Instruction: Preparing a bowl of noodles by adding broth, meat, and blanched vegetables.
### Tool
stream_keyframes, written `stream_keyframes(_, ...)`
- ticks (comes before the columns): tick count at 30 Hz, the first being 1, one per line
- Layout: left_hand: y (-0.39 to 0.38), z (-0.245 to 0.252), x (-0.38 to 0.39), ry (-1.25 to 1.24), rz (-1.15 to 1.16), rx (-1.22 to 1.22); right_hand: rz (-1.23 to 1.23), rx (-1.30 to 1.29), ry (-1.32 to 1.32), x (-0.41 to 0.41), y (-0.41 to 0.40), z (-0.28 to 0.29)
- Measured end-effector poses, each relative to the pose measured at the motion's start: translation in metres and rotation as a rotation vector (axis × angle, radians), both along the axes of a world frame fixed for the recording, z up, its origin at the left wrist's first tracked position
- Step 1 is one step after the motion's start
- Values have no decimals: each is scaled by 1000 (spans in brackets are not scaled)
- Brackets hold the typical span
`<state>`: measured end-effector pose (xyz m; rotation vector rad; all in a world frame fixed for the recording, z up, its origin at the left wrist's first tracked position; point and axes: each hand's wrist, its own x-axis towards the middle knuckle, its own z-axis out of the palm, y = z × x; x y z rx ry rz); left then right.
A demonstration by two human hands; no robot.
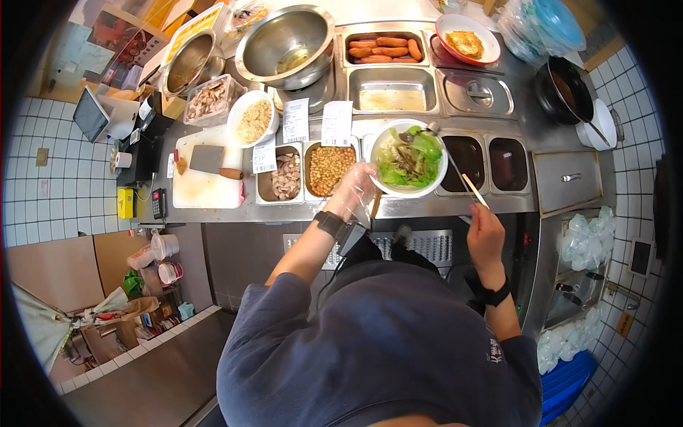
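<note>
My left hand (358,186), in a clear plastic glove, grips the left rim of a white bowl (378,184). Green lettuce leaves (424,152) and darker shreds fill the bowl, which sits at the counter's front edge. In my right hand (486,235) is the handle of a thin metal ladle (454,163), its small head over the bowl's upper right rim. Left of the bowl, a metal pan (308,194) holds brown beans or nuts, and another pan (260,196) holds sliced meat. Two pans of dark liquid (463,160) (508,163) lie to the right.
A cleaver (207,159) rests on a white cutting board (205,195). Behind stand a bowl of pale shreds (253,121), a large steel bowl (251,56), sausages (392,51) and a red-rimmed bowl (442,26). Printed slips (336,123) overlap the pans. A black pot (565,99) stands right.
</note>
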<state>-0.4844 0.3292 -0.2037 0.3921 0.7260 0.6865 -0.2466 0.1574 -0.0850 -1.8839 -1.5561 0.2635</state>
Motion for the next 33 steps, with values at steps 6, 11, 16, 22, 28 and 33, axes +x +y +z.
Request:
stream_keyframes(6, 5, 11, 13, 8, 88, 7, -60, -24, -57, -32, -19, 7)
stream_keyframes(11, 14, 19, 10, 54, 135, -63, -255, -123, 743, -24, -18, -15)
stream_keyframes(16, 30, -6, -47, -124, 67, -23, -450, -37, 538, 27, -34, -61)
stream_keyframes(22, 36, 16, -147, -3, 188, 95, -670, -340, -419, 54, -23, -98)
stream_keyframes(28, 42, 55, -194, 21, 269, 31, -653, -253, -502, 80, -4, -130)
stream_keyframes(33, 30, 75, -220, 121, 484, 35, -376, 103, -298, -25, 95, -54)
